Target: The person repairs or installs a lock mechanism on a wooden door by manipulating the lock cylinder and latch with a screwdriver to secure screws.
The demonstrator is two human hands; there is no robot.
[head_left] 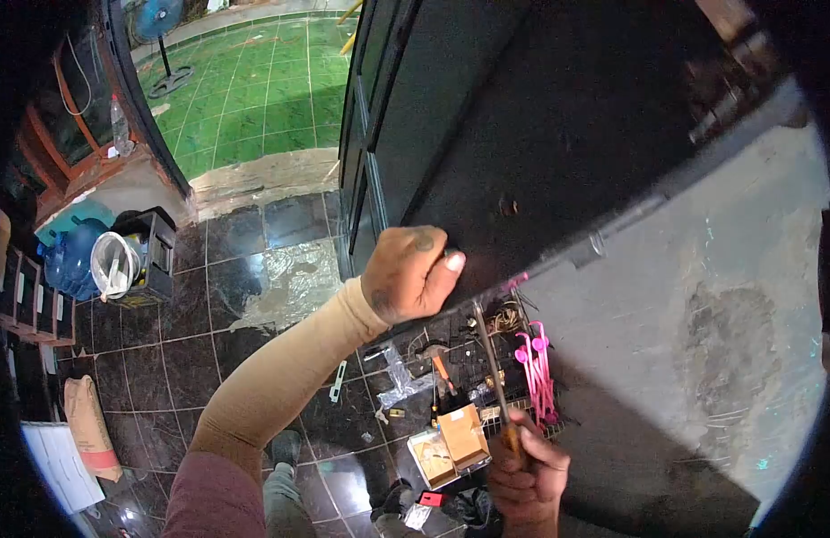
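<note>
My left hand (410,276) is closed in a fist against the lower edge of a dark door (522,134); what it grips, if anything, is hidden. At the lower right, my right hand (527,471) wraps round the handle of a long thin screwdriver-like tool (492,359). The tool's shaft points up and its tip is near the door's edge, just right of my left hand. Whether the tip touches the door cannot be made out. A metal piece (591,250) sticks out from the same edge, farther right.
On the tiled floor lie an open cardboard box (464,432), an orange-handled tool (443,369) and pink hooks (540,377). A black crate (155,260), blue water bottles (71,260) and a paper sack (90,429) stand left. A grey wall (666,296) bounds the right.
</note>
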